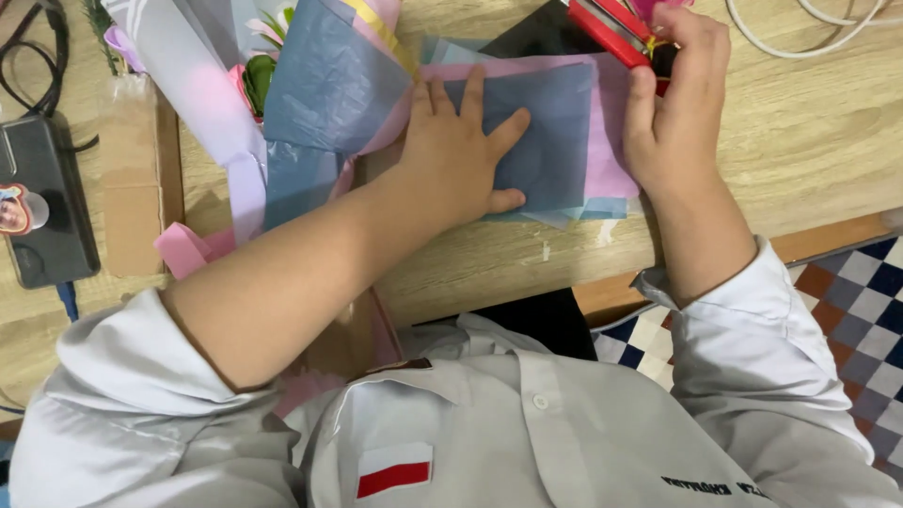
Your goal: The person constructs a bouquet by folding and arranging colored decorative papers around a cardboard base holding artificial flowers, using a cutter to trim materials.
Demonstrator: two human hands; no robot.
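The left hand lies flat, fingers spread wide, pressing a stack of blue and pink tissue sheets on the wooden counter. At two o'clock, the right hand grips red scissors. The sheets appear uncut; a wrapped bouquet waits at ten o'clock.

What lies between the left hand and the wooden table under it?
In the head view, the left hand presses flat on a stack of tissue paper sheets, blue-grey on top, pink and light blue below. These sheets separate the hand from the wooden table.
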